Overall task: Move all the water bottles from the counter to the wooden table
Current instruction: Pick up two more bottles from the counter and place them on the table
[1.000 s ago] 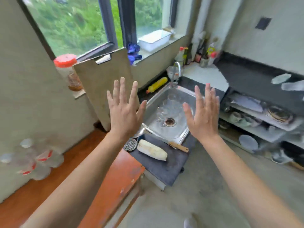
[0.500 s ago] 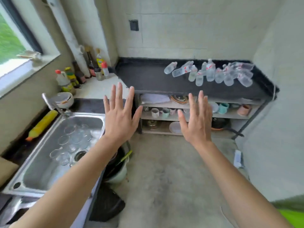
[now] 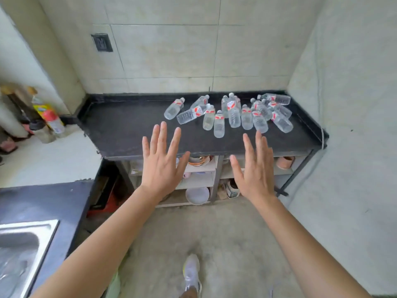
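Observation:
Several clear water bottles [image 3: 234, 114] with red-and-white labels crowd the right half of the black counter [image 3: 133, 130]; some stand, some lie on their sides. My left hand [image 3: 162, 164] is raised in front of the counter's front edge, fingers spread and straight, holding nothing. My right hand [image 3: 255, 168] is held up the same way, just below the nearest bottles and apart from them. The wooden table is out of view.
Shelves [image 3: 199, 173] under the counter hold bowls, cups and plates. Sauce bottles [image 3: 48, 116] stand on the white ledge at left. A steel sink [image 3: 19, 250] sits at lower left. Bare concrete floor [image 3: 214, 244] and my shoe [image 3: 191, 274] lie below.
The view swung right from the window and sink to face the black counter, which is now closer. Both hands stayed raised, spread and empty.

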Action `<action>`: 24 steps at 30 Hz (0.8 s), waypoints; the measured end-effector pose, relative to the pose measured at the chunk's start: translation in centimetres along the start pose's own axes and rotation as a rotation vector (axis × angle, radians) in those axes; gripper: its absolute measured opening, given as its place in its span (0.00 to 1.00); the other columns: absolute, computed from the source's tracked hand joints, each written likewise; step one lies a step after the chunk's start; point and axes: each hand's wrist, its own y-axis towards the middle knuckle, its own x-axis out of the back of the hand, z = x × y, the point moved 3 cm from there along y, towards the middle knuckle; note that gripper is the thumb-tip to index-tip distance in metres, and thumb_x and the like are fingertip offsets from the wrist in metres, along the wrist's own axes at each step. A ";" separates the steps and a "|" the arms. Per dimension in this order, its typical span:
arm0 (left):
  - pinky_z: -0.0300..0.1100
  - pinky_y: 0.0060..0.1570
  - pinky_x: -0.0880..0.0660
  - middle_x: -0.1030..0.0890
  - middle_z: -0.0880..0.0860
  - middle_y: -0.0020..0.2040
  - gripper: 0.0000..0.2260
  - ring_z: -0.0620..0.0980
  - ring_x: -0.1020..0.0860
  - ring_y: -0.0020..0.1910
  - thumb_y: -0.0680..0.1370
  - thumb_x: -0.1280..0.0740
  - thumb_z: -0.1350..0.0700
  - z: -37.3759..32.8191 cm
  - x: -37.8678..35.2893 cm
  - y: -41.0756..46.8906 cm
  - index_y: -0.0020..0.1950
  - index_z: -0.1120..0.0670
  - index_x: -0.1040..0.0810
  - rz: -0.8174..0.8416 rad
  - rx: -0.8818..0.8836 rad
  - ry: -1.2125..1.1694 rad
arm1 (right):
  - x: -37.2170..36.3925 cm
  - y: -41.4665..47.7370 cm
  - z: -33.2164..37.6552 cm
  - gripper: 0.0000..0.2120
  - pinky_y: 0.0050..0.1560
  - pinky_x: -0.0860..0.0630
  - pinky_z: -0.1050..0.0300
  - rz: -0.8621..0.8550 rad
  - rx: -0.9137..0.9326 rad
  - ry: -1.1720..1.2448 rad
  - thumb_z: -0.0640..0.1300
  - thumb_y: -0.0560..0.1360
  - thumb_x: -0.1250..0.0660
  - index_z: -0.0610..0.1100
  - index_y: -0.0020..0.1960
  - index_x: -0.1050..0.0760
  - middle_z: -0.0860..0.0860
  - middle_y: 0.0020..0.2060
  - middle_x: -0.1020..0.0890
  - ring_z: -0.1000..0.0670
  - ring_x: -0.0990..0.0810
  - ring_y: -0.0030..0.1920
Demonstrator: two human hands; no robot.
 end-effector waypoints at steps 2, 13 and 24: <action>0.70 0.73 0.43 0.42 0.64 0.80 0.29 0.66 0.45 0.80 0.83 0.47 0.42 0.1 -3.2 5.1 0.80 0.56 0.39 0.038 0.012 -0.020 | -1.9 4.4 -2.2 0.31 0.76 0.41 0.33 0.016 -0.027 -0.042 0.58 0.83 0.44 0.44 0.81 0.43 0.39 0.81 0.46 0.34 0.42 0.79; 0.68 0.74 0.43 0.44 0.63 0.81 0.30 0.64 0.46 0.80 0.83 0.49 0.40 -2.3 -14.4 28.5 0.81 0.54 0.42 0.159 -0.051 -0.120 | -6.6 22.6 -14.3 0.32 0.72 0.34 0.35 0.039 -0.173 -0.127 0.57 0.83 0.41 0.43 0.80 0.43 0.38 0.80 0.43 0.36 0.39 0.78; 0.63 0.78 0.52 0.53 0.58 0.83 0.33 0.59 0.55 0.82 0.82 0.55 0.37 -3.2 -31.7 37.3 0.83 0.51 0.52 0.465 0.235 0.017 | -21.5 36.9 -27.1 0.34 0.76 0.37 0.37 0.397 -0.153 0.021 0.60 0.83 0.45 0.45 0.82 0.50 0.40 0.82 0.49 0.39 0.46 0.81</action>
